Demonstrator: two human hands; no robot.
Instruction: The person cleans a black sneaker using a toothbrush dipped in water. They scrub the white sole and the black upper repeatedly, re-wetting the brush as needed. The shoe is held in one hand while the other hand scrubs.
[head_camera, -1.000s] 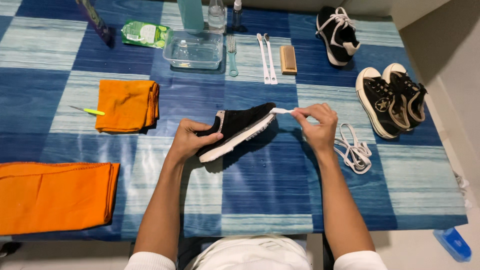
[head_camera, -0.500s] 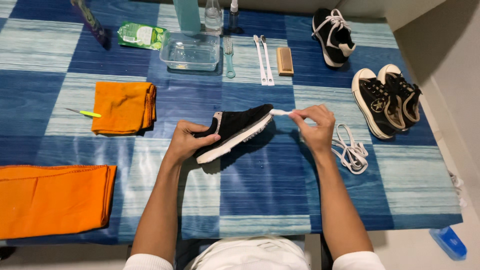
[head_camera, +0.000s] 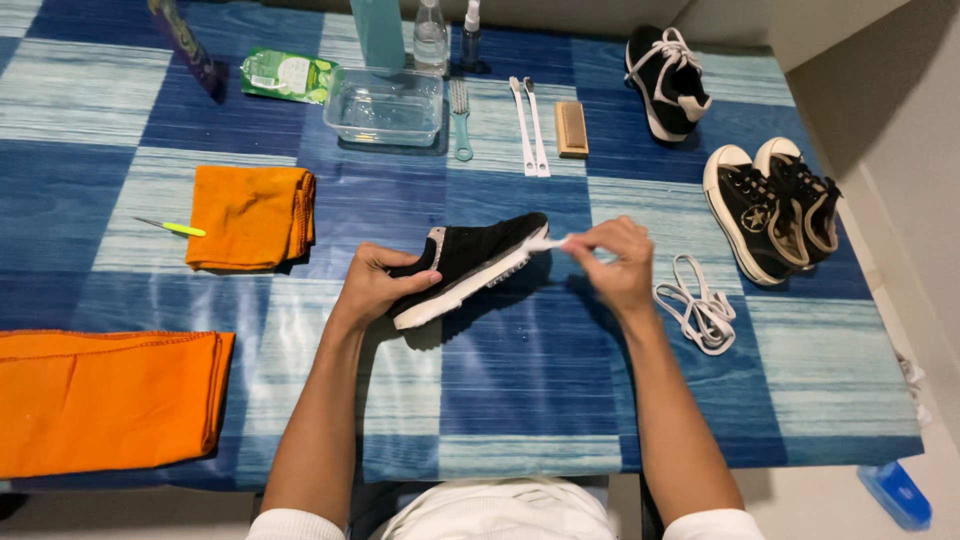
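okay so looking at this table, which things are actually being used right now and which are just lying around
In use:
left hand, gripping the black sneaker
right hand, holding a small white brush at its sole

Lying about:
white laces
pair of black high-tops
folded orange cloth
clear tub
wooden brush

Held shoe (head_camera: 470, 266) lies between folded cloth (head_camera: 250, 217) and loose laces (head_camera: 695, 308).

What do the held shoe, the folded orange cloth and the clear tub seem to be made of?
Shoe: matte black, suede-like upper, smooth white rubbery sole.
Cloth: soft orange fabric, probably microfibre; it folds thickly and has no shine.
Tub: clear plastic, probably; see-through, glossy walls.
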